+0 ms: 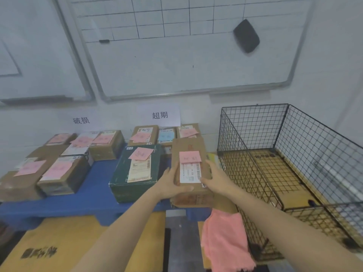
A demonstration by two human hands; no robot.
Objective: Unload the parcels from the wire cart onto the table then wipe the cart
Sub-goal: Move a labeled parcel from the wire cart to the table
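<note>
So the biggest thing we see is the white gridded whiteboard [196,61] on the wall. Under it on the right sits the black wire cart [253,124], mesh walls upright, with a yellow-brown cardboard sheet [275,173] lying on its floor. Left of the cart is the low blue plastic table [78,205], and it's pretty loaded: a cluster of brown cardboard parcels with pink notes [59,163] on the left, and more at the back under a paper sign. A dark green cardboard box [135,185] stands near the middle.

The one we're handling is the long brown cardboard parcel [188,146], at the table's right end, just beside the green box and close to the cart's left wall. We honestly can't tell if its underside is resting on the table or a bit off it.

A pink cloth [224,236] hangs crumpled below the parcel, next to the cart's near corner.

Both bare forearms reach forward. Our left hand [172,185] grips the parcel's left edge, with the thumb laid across the near end of the top. Our right hand [216,179] clamps the right edge, thumb on top by the white shipping label [189,173]. A pink sticky note [190,157] sits just above that label.

Smallest bit: a black eraser [246,36] stuck to the whiteboard's upper right.
</note>
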